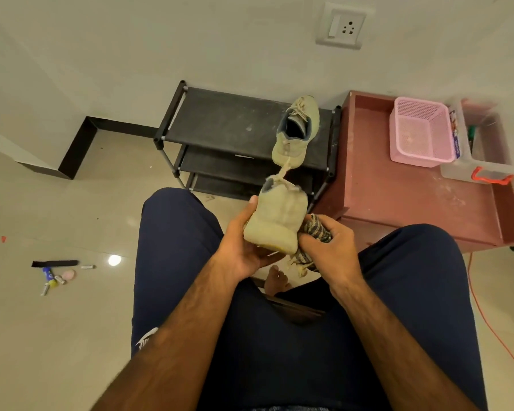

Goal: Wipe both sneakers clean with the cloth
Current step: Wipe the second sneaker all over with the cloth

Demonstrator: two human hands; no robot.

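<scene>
Above the lap, left hand (244,250) grips a pale sneaker (276,221).
Right hand (330,247) clutches the striped cloth (316,229) against it; second sneaker (297,132) sits on the shoe rack (220,120).

We read no full word anywhere. White logo mark on the dark shorts (147,339), left thigh, partly covered: letters not legible. Printed label on the box (456,145) just beside the pink basket (419,132): too blurred. Blue tube (48,275) on the floor bears a mark, unreadable.
</scene>
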